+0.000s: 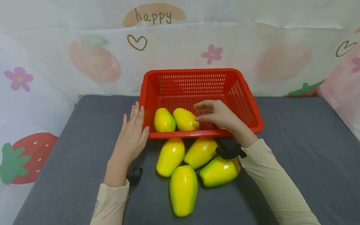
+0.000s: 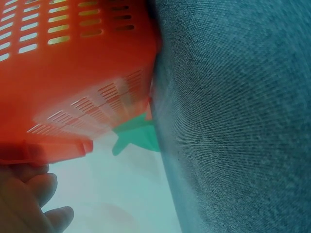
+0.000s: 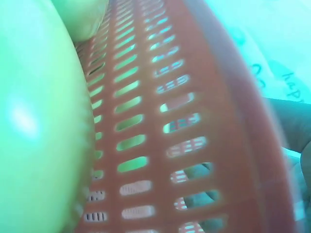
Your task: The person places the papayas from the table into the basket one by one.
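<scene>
Basket fruit: left fruit (image 1: 164, 120) and middle fruit (image 1: 185, 119), yellow with some green, lie side by side on the floor of the red basket (image 1: 191, 134), near its front wall. A third fruit (image 1: 221, 127) shows in part beneath the right hand (image 1: 216, 114). Right hand is inside the basket, fingers gently bent, grip slack and empty; thumb tip overlaps the right end of the middle fruit, contact cannot be told. Left hand (image 1: 131, 134): fingers straight, laid against the basket's left side, grip relaxed.

Bench fruit (image 1: 183, 190): four pieces clustered before the basket, the nearest standing lengthwise to the person. Right wrist view: one large fruit close to the lens, beside the slotted wall. Black wristband (image 1: 229, 152) on the right wrist, overlapping the bench fruit at right. Pale sleeves (image 1: 277, 184). Bench (image 1: 70, 156) under grey cloth; printed sheet (image 1: 174, 53) behind.
</scene>
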Available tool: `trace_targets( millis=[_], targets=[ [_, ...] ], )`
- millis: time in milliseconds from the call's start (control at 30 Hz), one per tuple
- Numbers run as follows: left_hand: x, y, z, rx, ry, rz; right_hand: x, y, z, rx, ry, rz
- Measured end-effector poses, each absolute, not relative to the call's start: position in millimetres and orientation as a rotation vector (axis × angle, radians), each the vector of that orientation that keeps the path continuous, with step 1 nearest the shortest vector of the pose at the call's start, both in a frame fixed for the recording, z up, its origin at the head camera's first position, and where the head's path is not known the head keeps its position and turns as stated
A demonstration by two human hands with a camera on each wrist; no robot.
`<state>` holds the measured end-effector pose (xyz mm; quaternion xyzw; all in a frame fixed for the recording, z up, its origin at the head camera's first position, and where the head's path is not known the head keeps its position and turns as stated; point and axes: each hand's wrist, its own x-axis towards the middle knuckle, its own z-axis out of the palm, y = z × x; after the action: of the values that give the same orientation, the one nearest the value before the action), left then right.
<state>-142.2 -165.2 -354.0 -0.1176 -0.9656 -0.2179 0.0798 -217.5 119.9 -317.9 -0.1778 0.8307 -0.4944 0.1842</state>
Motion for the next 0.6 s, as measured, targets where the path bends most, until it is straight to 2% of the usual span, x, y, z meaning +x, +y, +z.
trace_targets(
  millis=[600],
  targets=[
    [-141.8,-166.2,-354.1,-0.366,-2.881,-0.631,-164.6,159.6,-316.1,-0.559,2.227,-1.707]
  ],
)
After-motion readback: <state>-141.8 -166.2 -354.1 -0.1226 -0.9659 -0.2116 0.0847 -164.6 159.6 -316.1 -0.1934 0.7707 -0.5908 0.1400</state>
